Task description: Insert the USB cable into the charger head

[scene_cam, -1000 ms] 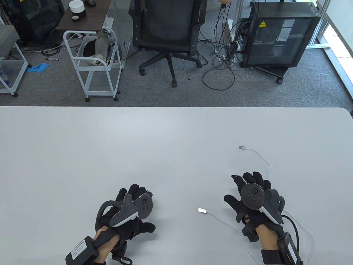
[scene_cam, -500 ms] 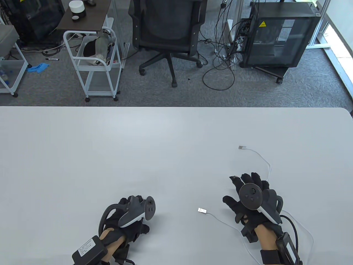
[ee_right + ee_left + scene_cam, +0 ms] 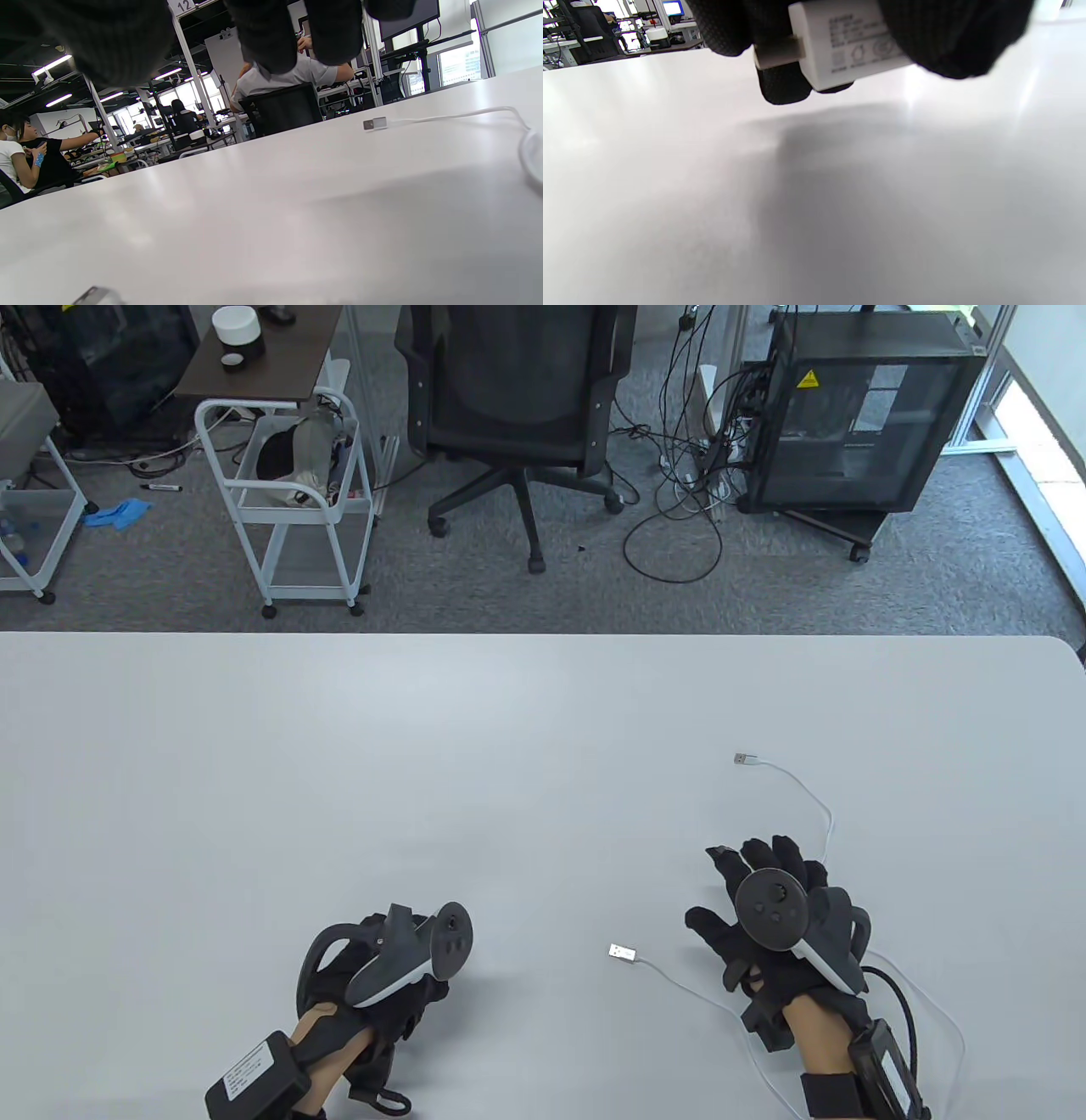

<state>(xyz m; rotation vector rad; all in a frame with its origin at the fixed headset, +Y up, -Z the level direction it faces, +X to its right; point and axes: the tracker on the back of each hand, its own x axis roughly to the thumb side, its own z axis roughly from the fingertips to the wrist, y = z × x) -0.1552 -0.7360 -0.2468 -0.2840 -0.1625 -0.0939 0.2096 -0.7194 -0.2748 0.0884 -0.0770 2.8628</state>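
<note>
Left hand (image 3: 382, 976), black sensor glove with grey tracker strapped on its back: fingers curled under the palm in the table view, contents hidden there by the tracker. The left wrist view alone shows what it grips: a small white plastic charger head (image 3: 840, 40) with faint grey printing on one face, pinched between black gloved fingers (image 3: 950, 34) and lifted clear of the white table top (image 3: 712, 190), its shadow directly beneath.

Right hand (image 3: 776, 929), same glove and tracker: lies flat, fingers spread, palm toward the table, holding nothing.

Thin white USB cable (image 3: 704, 997): lies on the table and passes beneath the right wrist. Its wide silver USB plug (image 3: 622, 953) rests between the two hands, nearer the right thumb, well apart from the held charger head. Its small far-end connector (image 3: 745, 759) lies beyond the right fingertips; the right wrist view shows this connector (image 3: 375, 123) flat on the surface ahead of the fingers, and a blurred metallic corner at the bottom edge.

Surroundings, beyond the table's far edge: black office chair (image 3: 509, 398), white wire trolley (image 3: 288, 500), black equipment cabinet (image 3: 857, 415), loose floor cables.
</note>
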